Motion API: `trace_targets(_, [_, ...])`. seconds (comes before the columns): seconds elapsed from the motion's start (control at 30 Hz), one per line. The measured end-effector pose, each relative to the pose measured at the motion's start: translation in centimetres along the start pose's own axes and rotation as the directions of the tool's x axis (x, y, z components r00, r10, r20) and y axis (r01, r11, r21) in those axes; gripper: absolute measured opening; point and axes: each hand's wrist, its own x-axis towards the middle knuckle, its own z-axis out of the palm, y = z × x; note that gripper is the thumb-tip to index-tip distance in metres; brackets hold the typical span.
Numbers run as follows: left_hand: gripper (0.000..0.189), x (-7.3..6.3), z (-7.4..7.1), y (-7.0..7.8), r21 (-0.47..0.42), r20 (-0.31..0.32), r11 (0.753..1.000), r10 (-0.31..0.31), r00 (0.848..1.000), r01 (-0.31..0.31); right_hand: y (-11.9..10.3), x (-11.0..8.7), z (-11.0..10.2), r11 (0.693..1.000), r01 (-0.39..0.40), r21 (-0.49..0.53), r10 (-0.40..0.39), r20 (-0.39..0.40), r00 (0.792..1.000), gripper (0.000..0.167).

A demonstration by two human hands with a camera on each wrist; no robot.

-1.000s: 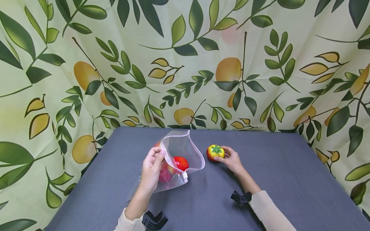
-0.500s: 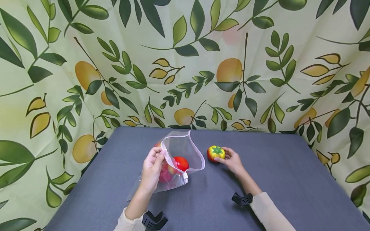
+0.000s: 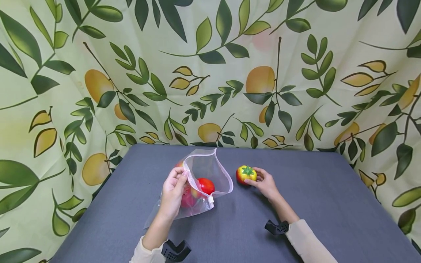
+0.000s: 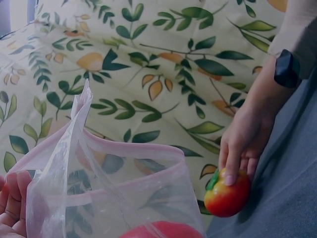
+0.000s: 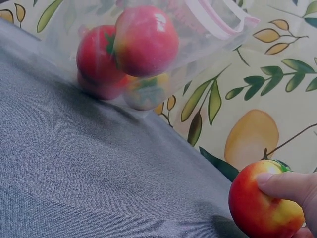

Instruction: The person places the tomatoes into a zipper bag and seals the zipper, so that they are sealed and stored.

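Note:
My left hand [image 3: 173, 186] pinches the rim of a clear slider zip bag [image 3: 222, 179] with a pale pink edge. The bag's mouth gapes toward the right. Inside, a red tomato [image 3: 206, 186] shows through the opening; the right wrist view shows several red and yellow-red fruits [image 5: 147, 42] through the plastic. To the right of the bag, my right hand [image 3: 265, 183] grips a red-and-yellow tomato [image 3: 246, 174] with a green star-shaped top, thumb on the near side. Whether this tomato touches the table cannot be told. The left fingertips [image 4: 20, 191] show at the left wrist view's edge.
A dark grey cloth-covered table [image 3: 312, 193] lies under both hands. Behind it and along the sides hangs a curtain [image 3: 210, 91] printed with leaves and fruit. Black devices [image 3: 176, 251] are worn on both wrists.

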Motion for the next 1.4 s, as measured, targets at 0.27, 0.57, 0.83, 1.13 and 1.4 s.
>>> trace_targets(0.27, [0.006, 0.0, 0.0, 0.0, -0.002, 0.002, 1.000, 0.009, 1.000, -0.009, -0.3, -0.2, -0.2, 1.000, -0.001, 0.006, 0.001, -0.001, 1.000, 0.065])
trace_targets(0.57, [0.007, 0.0, 0.0, 0.0, 0.000, -0.002, 1.000, 0.004, 1.000, -0.004, -0.6, -0.6, -0.4, 1.000, 0.001, 0.005, -0.001, -0.002, 1.000, 0.063])
trace_targets(0.83, [0.006, 0.0, 0.0, 0.0, -0.003, 0.000, 1.000, 0.003, 1.000, -0.003, -0.9, -0.8, -0.5, 1.000, 0.011, 0.003, -0.011, -0.007, 1.000, 0.064])
trace_targets(1.13, [0.008, 0.0, -0.1, -0.2, -0.006, 0.003, 1.000, 0.018, 1.000, -0.018, -1.1, -0.9, -0.6, 1.000, 0.021, 0.017, -0.021, -0.002, 1.000, 0.064])
trace_targets(1.4, [0.006, 0.0, -0.1, -0.1, -0.001, 0.005, 1.000, 0.014, 1.000, -0.014, -1.0, -1.0, -0.7, 1.000, 0.015, 0.004, -0.015, 0.006, 1.000, 0.065])
